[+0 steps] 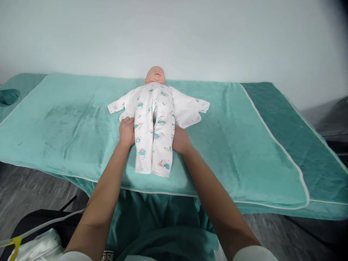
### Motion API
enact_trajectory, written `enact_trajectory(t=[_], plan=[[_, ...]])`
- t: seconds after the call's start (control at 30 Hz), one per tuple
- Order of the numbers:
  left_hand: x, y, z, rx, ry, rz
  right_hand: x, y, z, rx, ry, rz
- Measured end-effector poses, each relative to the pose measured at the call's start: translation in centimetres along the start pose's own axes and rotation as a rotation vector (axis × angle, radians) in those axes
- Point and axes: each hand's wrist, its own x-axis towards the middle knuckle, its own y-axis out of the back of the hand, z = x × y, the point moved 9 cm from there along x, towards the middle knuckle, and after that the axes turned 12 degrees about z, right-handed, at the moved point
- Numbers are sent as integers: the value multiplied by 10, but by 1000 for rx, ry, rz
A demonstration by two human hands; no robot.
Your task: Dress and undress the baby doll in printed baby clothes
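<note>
A baby doll (155,75) lies on its back on a teal towel (81,123), head toward the wall. It wears a white printed sleepsuit (152,123) with empty sleeves spread to both sides. My left hand (126,131) grips the sleepsuit at the doll's hip on the left side, fingers curled under the cloth. My right hand (180,139) holds the other side of the suit, its fingers partly hidden behind the leg fabric.
The towel covers a low bed with a darker green sheet (299,137) showing at the right. A dark bag and white cloth (40,246) lie on the grey floor at lower left. A white wall stands behind the bed.
</note>
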Motion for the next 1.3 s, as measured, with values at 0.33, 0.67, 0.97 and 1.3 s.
enact_trajectory(t=[0.33, 0.67, 0.97, 1.3], plan=[[-30, 28, 5, 0, 33, -60, -19, 36, -11, 272, -9, 116], [-36, 33, -75, -100, 600, 250, -21, 90, 125, -73, -631, 532], [-35, 20, -84, 102, 665, 201, -7, 73, 149, -147, -806, 212], [-33, 28, -75, 65, 581, 225, 39, 91, 56, 837, -551, 578]])
